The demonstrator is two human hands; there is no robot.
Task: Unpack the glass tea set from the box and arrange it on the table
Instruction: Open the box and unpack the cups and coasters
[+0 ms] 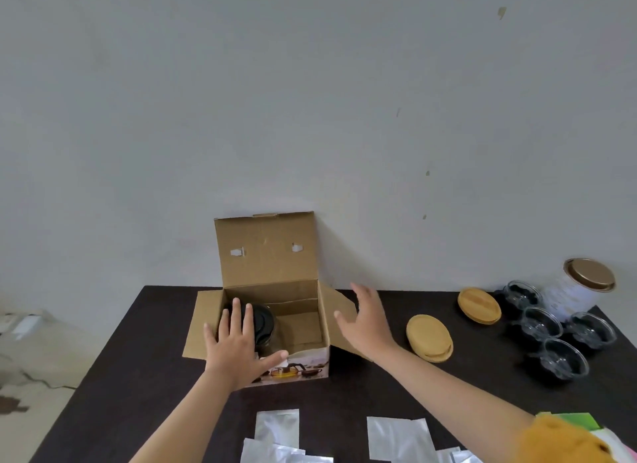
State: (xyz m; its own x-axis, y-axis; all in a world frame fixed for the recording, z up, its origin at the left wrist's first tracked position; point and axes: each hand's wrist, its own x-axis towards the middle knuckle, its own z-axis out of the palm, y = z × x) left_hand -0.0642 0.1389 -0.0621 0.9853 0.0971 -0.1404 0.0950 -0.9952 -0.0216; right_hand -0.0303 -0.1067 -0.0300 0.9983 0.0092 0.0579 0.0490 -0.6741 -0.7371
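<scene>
Teapot [262, 321] in box [303, 328] (cups [551, 321] far right).

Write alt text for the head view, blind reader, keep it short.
A person's left hand rests flat over the open cardboard box above a black-lidded glass teapot inside, while the right hand hovers open beside the box. On the dark table sit four glass cups, two wooden lids and foil pouches.
</scene>
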